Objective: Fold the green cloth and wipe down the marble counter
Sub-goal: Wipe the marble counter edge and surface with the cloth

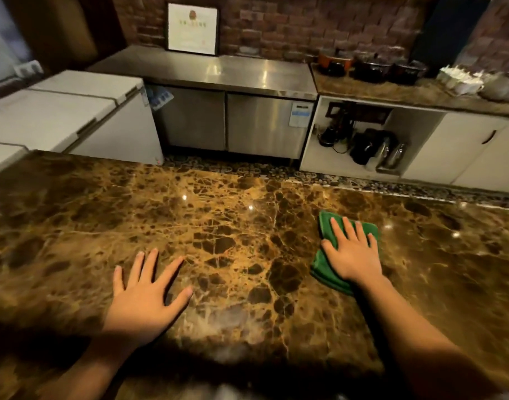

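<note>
On the marble counter (218, 226), the right hand (352, 252) presses flat on the folded green cloth (324, 265). Well apart, the left hand (145, 295) rests with fingers spread, holding nothing.

We have one head-worn wide view, looking forward and down, close over the marble counter (218, 226), with the steel cabinet (233, 119) and brick wall (276, 27) beyond.
</note>
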Available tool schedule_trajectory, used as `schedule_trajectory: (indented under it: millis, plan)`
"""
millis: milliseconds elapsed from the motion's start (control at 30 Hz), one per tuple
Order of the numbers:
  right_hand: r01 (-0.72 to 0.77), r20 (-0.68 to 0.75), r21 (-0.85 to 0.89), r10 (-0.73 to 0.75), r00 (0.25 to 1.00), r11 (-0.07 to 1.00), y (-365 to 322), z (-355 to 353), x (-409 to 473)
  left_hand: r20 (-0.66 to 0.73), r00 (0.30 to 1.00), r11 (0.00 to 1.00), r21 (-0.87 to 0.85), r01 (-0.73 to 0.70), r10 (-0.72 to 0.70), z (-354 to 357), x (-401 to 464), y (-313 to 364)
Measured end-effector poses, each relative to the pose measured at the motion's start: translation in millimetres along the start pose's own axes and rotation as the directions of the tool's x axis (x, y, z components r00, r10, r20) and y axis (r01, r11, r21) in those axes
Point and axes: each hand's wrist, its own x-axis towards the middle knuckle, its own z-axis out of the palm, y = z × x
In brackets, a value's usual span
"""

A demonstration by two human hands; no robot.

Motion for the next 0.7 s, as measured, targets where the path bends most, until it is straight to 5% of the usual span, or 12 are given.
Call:
schedule_trajectory:
  millis: [167,300,700]
  plan:
    - [-0.033,0.032,0.024,0.032,0.999,0.999,-35,-12,113,-0.057,0.998,1.000,-0.016,-0.004,0.003,8,6,-5]
    - [0.099,0.016,0.023,-0.100,0.995,0.995,-109,-10,147,-0.073,0.997,1.000,-0.011,-0.010,0.010,10,8,-4]
    - [0.377,0.014,0.014,-0.377,0.926,0.926,-219,30,-76,-0.018,1.000,1.000,0.023,-0.021,0.022,1,5,-2]
